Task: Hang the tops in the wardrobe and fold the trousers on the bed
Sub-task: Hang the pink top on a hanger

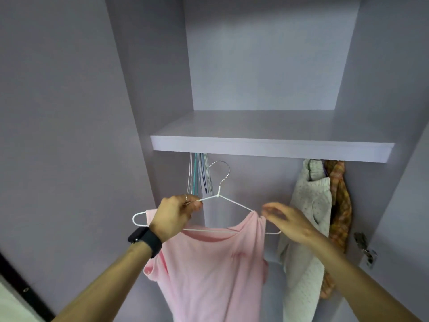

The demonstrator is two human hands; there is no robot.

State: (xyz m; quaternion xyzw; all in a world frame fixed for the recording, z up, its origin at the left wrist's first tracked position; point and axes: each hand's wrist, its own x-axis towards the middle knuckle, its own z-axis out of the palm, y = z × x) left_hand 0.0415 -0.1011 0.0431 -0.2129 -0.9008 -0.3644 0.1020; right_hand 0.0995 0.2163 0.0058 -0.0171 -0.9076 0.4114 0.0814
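Note:
A pink top (209, 270) hangs on a white wire hanger (234, 204) that I hold up in front of the open lilac wardrobe (271, 147). My left hand (174, 217) grips the hanger's left arm together with the top's left shoulder. The fingers of my right hand (287, 219) are relaxed and touch the top's right shoulder on the hanger's right arm. The hanger's hook sits just below the shelf, not on any rail that I can see.
Several empty wire hangers (199, 175) hang under the shelf at the left. A pale dotted garment (306, 219) and an orange checked one (339, 205) hang at the right. A door hinge (366, 249) sticks out at the right side.

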